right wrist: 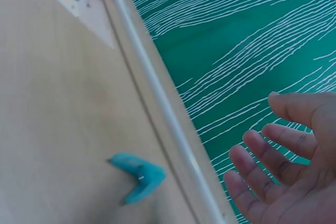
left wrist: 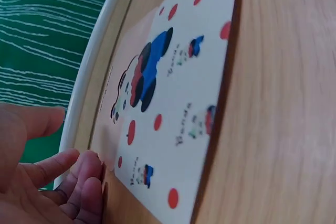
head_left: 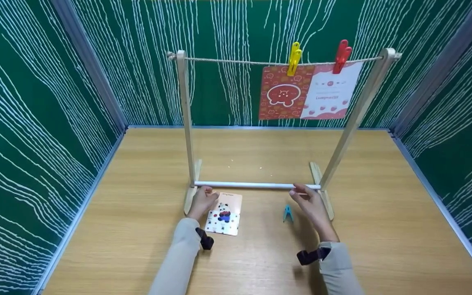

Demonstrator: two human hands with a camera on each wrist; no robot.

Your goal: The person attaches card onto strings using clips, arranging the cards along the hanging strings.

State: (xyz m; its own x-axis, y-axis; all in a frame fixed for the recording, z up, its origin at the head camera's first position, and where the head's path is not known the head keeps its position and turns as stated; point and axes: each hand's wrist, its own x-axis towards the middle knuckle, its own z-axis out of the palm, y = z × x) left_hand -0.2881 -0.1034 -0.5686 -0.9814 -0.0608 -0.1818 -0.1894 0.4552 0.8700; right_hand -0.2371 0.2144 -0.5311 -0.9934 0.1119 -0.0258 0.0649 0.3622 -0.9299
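My left hand (head_left: 204, 201) is beside the upper left edge of a panda card (head_left: 224, 214) lying on the table. Its fingers are loosely bent and hold nothing; in the left wrist view the fingertips (left wrist: 90, 182) come close to the card, and I cannot tell whether they touch it. Near the right end of the rack's white bar (head_left: 252, 185), my right hand (head_left: 312, 207) hovers with relaxed, spread fingers and nothing in them. A blue clothespin (head_left: 287, 213) lies on the table to the left of that hand, also plain in the right wrist view.
A wooden rack (head_left: 186, 119) carries a rope (head_left: 228, 61) between its posts. From the rope hangs an open red and white folded card (head_left: 286, 107), clipped by a yellow clothespin (head_left: 294, 59) and a red clothespin (head_left: 342, 57). Green walls with white lines enclose the table (head_left: 117, 246).
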